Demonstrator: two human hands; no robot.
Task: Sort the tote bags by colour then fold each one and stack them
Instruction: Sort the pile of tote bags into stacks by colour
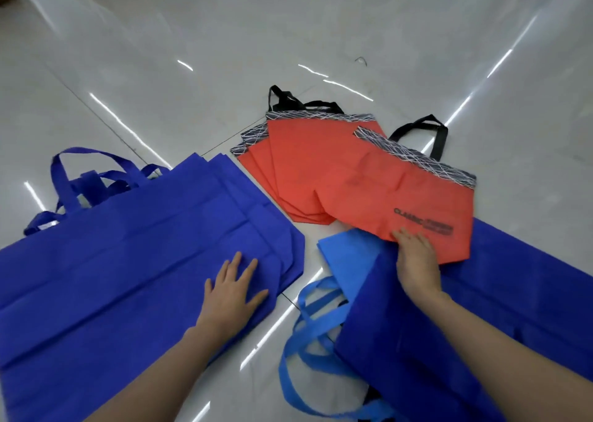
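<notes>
Where right grip rests, orange bag beneath

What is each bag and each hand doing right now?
Dark blue pile: unfolded, flat, stacked on the floor.
Left hand: open, pressing flat on the Dark blue pile.
Orange pile: unfolded, flat, fanned out.
Top orange bag: flat, lower edge overlapping the Loose dark blue bag.
Right hand: resting on the Top orange bag's lower edge; grip unclear.
Light blue bag: partly buried.
Loose dark blue bag: rumpled, unsorted.
</notes>
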